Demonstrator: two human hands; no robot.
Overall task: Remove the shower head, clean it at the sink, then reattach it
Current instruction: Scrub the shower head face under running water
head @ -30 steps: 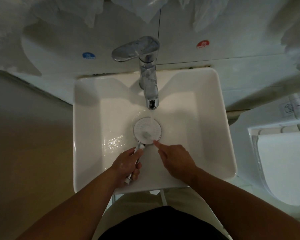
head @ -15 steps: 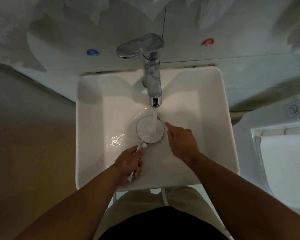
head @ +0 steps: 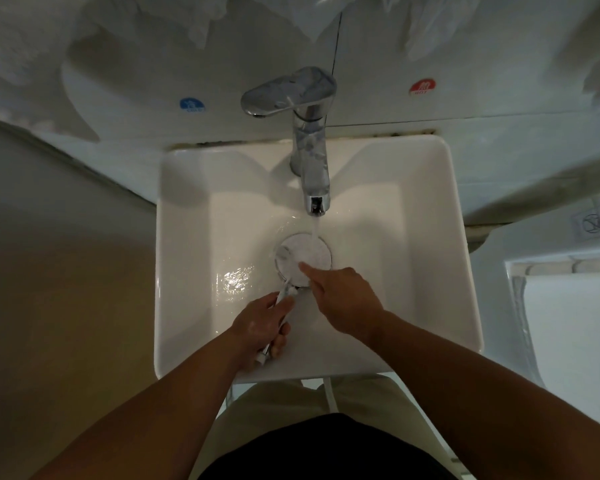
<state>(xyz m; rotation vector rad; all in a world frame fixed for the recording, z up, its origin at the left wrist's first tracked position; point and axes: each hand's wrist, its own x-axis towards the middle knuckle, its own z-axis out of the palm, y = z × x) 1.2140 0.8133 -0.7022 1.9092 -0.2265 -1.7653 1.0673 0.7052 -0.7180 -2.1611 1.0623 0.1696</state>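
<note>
A round white shower head [head: 303, 255] lies face up in the white square sink [head: 430, 237], under the water stream running from the chrome faucet [head: 310, 168]. My left hand [head: 260, 327] grips the shower head's handle near the sink's front wall. My right hand [head: 343, 296] reaches from the right with its index finger stretched out, the tip touching the lower part of the shower head's face; its other fingers are curled in and hold nothing.
A blue sticker [head: 192, 105] and a red sticker [head: 422, 87] are on the wall behind the faucet. A white toilet [head: 568, 323] stands to the right of the sink. Brown floor lies to the left. A thin white hose [head: 331, 396] hangs below the sink's front edge.
My right index finger has moved from the shower head's right rim down and left across its face. The left hand keeps its hold on the handle. Water keeps running.
</note>
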